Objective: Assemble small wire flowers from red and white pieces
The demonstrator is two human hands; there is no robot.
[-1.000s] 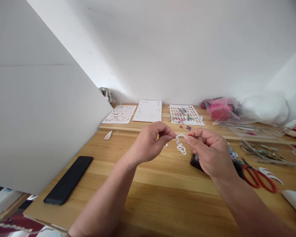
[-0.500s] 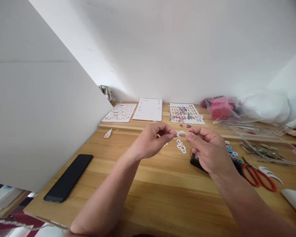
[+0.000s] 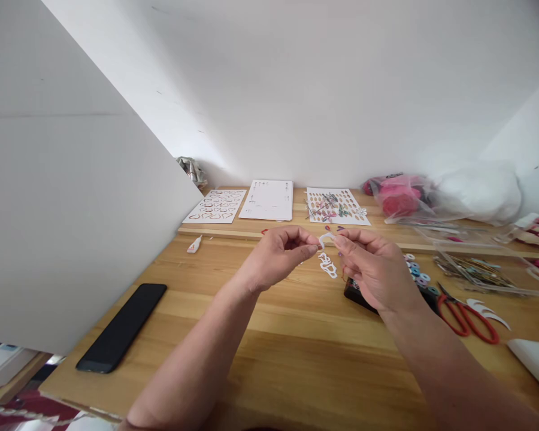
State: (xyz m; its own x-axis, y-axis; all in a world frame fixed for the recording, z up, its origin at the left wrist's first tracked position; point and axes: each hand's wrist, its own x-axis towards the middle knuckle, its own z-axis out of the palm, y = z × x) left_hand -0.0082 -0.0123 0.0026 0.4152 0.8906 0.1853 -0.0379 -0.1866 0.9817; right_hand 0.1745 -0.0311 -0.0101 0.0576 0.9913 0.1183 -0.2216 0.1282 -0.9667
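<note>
My right hand (image 3: 372, 268) pinches one end of a small, white, curved paper cutout (image 3: 327, 236) between thumb and forefinger. My left hand (image 3: 282, 256) is closed in a pinch at the cutout's other end; what lies between its fingertips is too small to make out. A bit of red (image 3: 265, 231), perhaps thread, shows just behind the left hand. Below the fingertips, more white openwork paper cutouts (image 3: 327, 266) lie on the wooden table (image 3: 269, 347). Partly hidden under my right hand is a black object (image 3: 358, 294).
Red-handled scissors (image 3: 467, 316), white curved pieces (image 3: 488, 312) and thread spools (image 3: 418, 274) lie right. Behind them stands a clear box (image 3: 480, 269) of thin tools. A phone (image 3: 122, 328) and small glue bottle (image 3: 194, 244) are left. Cut-out sheets (image 3: 218, 205) line the back ledge.
My left fingertips have come up to the curved cutout's lower end, and the cutout has tilted slightly. The whole view has shifted a little.
</note>
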